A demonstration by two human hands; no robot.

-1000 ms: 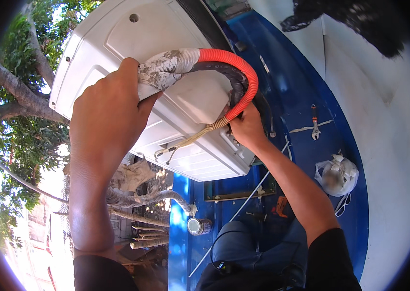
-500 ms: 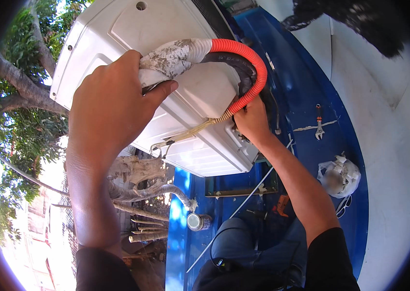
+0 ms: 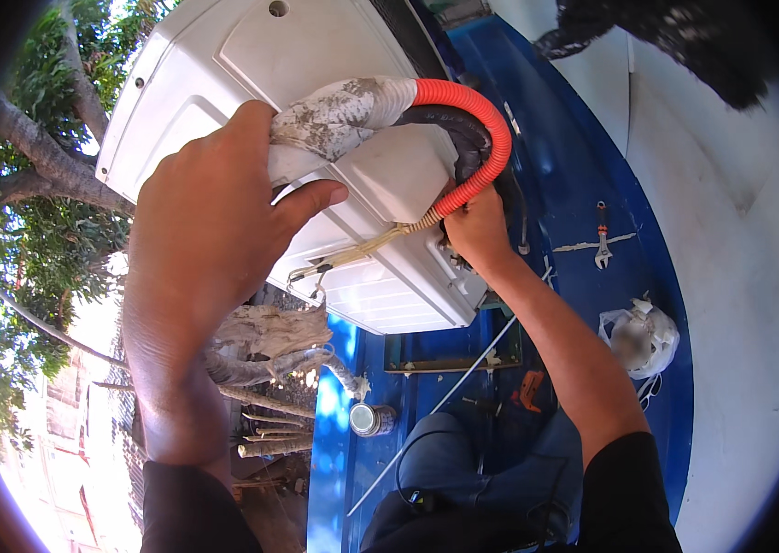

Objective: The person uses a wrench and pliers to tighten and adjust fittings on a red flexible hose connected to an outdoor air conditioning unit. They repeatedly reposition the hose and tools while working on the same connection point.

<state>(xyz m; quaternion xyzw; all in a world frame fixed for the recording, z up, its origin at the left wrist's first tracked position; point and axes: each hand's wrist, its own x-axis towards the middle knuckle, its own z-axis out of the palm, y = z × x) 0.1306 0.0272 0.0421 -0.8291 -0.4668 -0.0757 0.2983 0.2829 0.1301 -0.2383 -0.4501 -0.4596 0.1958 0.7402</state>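
Note:
My left hand is closed on the grimy white-wrapped bundle of hose, thumb out below it. From this bundle an orange corrugated conduit and a black insulated pipe loop down to the right over a white metal appliance casing. Pale wires with dark tips hang across the casing's lower part. My right hand is closed at the black pipe's lower end beside the fittings on the casing, its fingertips hidden behind the conduit.
On the blue surface lie an adjustable wrench, a bagged bundle, a can, an orange tool and a long thin rod. A white wall stands right, tree branches left, black plastic top right.
My left hand has shifted slightly with the wrapped bundle, and the orange loop has moved up and right since a second ago. My right hand stays at the fittings.

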